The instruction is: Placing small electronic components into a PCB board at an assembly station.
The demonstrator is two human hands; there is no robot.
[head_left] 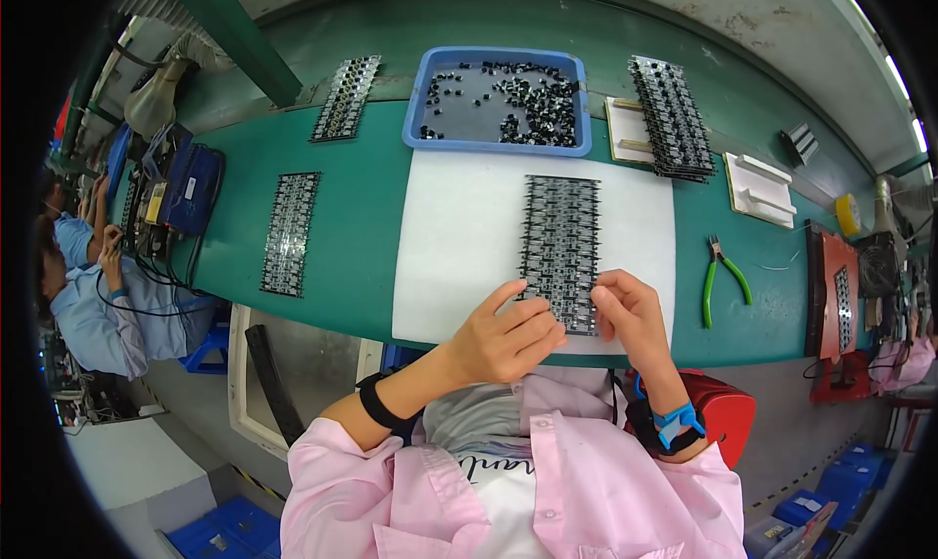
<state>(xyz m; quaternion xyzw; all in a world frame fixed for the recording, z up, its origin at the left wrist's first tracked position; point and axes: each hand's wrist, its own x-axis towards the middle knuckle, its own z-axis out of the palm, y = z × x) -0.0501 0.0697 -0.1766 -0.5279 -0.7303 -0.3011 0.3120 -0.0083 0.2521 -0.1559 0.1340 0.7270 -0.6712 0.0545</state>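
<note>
A dark circuit board panel (561, 232), patterned with rows of small parts, lies on a white foam sheet (454, 236) in front of me. My left hand (506, 336) is closed at the panel's near left edge, fingers curled, the thumb and index finger at its side. At the near right edge, my right hand (628, 315) pinches the panel between thumb and fingers. Beyond the sheet stands a blue tray (411, 100) with many small black and silver components scattered in it, mostly toward its right side.
Two more panels lie left, one near (290, 235) and one far (347, 98). A panel stack (674, 119) rests at the back right by a white fixture (760, 190). Green-handled cutters (725, 280) lie on the green bench (366, 217). Co-workers (127, 305) sit far left.
</note>
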